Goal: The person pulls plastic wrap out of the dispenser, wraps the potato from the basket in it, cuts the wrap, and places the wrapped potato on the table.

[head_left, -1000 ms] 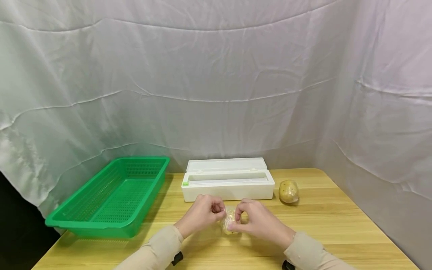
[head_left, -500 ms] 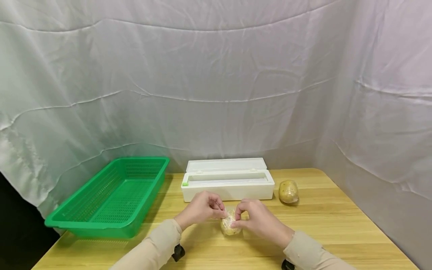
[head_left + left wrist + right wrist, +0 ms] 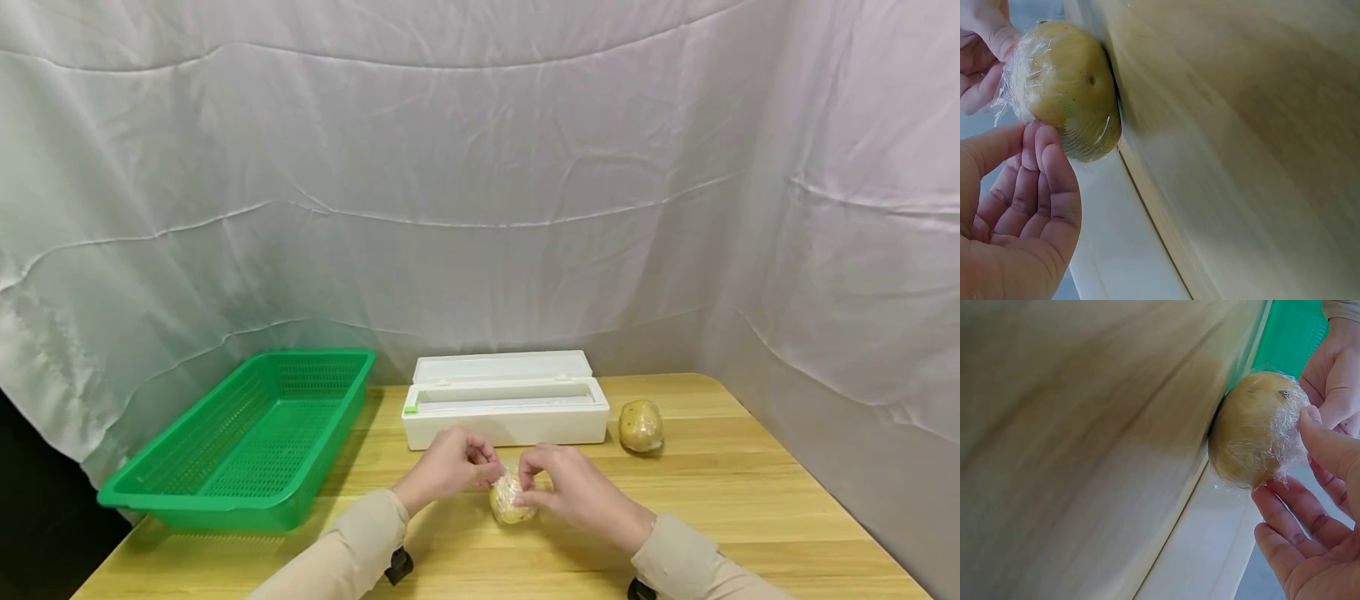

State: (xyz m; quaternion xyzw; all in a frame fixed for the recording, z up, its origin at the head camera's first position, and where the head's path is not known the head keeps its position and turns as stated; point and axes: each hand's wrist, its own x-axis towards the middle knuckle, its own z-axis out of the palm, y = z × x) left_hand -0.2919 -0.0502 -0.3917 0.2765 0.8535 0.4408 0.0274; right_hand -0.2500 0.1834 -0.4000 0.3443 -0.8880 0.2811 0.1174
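Note:
A potato (image 3: 513,504) in crinkled cling film (image 3: 1288,425) rests on the wooden table, between both hands. My left hand (image 3: 457,465) pinches the film at the potato's left side with thumb and forefinger; in the left wrist view the left fingertips (image 3: 1034,134) meet at the film's edge. From the other side, my right hand (image 3: 573,487) holds the gathered film. In the right wrist view its thumb (image 3: 1315,422) presses on the bunched film, and its fingers touch the film lower down. Most of the film's bunched top is hidden by the fingers in the head view.
A white cling film box (image 3: 506,425) with its lid up stands just behind the hands. Right of it lies another wrapped potato (image 3: 641,426). A green plastic basket (image 3: 281,450) sits on the left of the table (image 3: 750,500). Grey cloth (image 3: 480,167) hangs behind and at the sides.
The left hand has shifted slightly and stays at the film. The right thumb and fingers have moved a little on the potato's film. Box, basket and second potato stay put.

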